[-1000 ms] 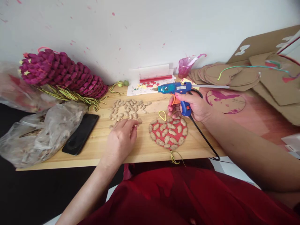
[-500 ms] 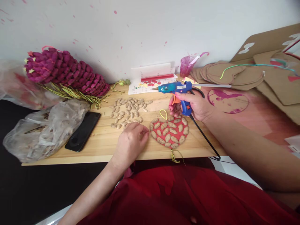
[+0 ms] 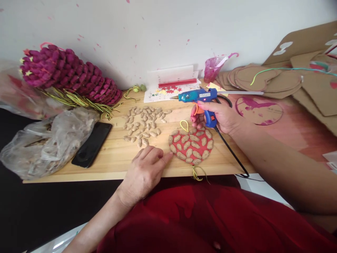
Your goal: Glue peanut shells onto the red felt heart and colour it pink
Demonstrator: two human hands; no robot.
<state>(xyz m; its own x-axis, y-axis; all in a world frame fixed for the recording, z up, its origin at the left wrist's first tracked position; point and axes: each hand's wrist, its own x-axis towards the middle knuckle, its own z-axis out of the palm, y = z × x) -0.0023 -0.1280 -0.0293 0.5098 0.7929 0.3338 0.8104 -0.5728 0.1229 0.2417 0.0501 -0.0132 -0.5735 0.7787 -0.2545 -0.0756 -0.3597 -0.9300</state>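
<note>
A red heart (image 3: 191, 146) covered with peanut shells lies near the front edge of the wooden board (image 3: 116, 158). My right hand (image 3: 222, 117) grips a blue glue gun (image 3: 200, 98) just behind the heart, nozzle pointing left. My left hand (image 3: 144, 172) rests on the board beside the heart's left edge, fingers stretched toward it, nothing visibly held. A scatter of loose peanuts (image 3: 143, 123) lies behind the left hand.
A black phone (image 3: 92, 144) and a plastic bag (image 3: 44, 144) lie at the left. Purple pinecone crafts (image 3: 68, 77) stand by the wall. Cardboard discs (image 3: 263, 79), star stickers (image 3: 171, 92) and a pink cup (image 3: 212, 70) sit at the back right. The gun's cord (image 3: 230, 151) trails off the front edge.
My left hand has moved from the peanut pile toward me and right, ending beside the heart with its fingers extended. The right hand and glue gun have stayed put.
</note>
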